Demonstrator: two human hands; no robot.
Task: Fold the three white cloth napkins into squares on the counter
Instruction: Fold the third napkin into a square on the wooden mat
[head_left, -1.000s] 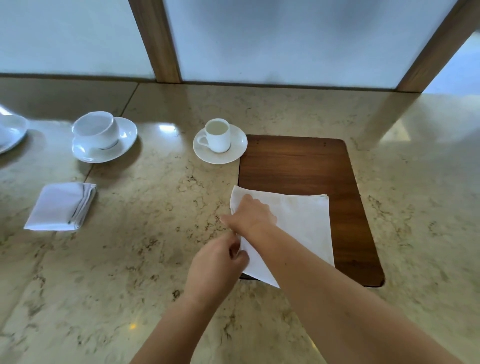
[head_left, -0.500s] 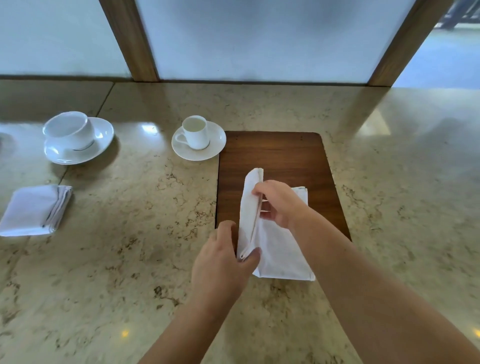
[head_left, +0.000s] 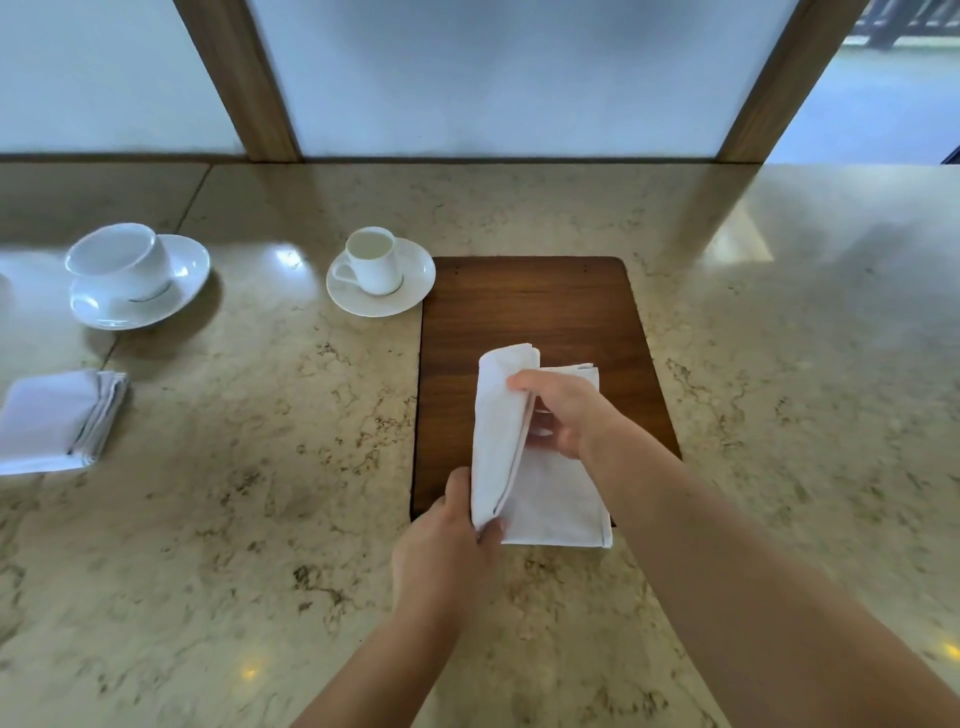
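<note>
A white napkin (head_left: 550, 493) lies on the dark wooden board (head_left: 524, 312), its near edge hanging over onto the marble counter. Its left half is lifted upright, partway over the right half. My left hand (head_left: 447, 551) pinches the near corner of that raised flap. My right hand (head_left: 561, 410) grips the flap's far edge, with fingers curled round the cloth. A second white napkin (head_left: 52, 421), folded into a square with stacked layers showing, rests on the counter at the far left. No third napkin is in view.
A small white cup on a saucer (head_left: 382, 275) touches the board's far-left corner. A larger white cup on a saucer (head_left: 132, 275) stands farther left. Frosted window panels with wooden posts (head_left: 244, 78) close off the back of the beige marble counter (head_left: 779, 364).
The napkin lay flat on the board one second ago. Both hands have lifted its left edge and swung it rightward, so the flap now stands upright over the rest.
</note>
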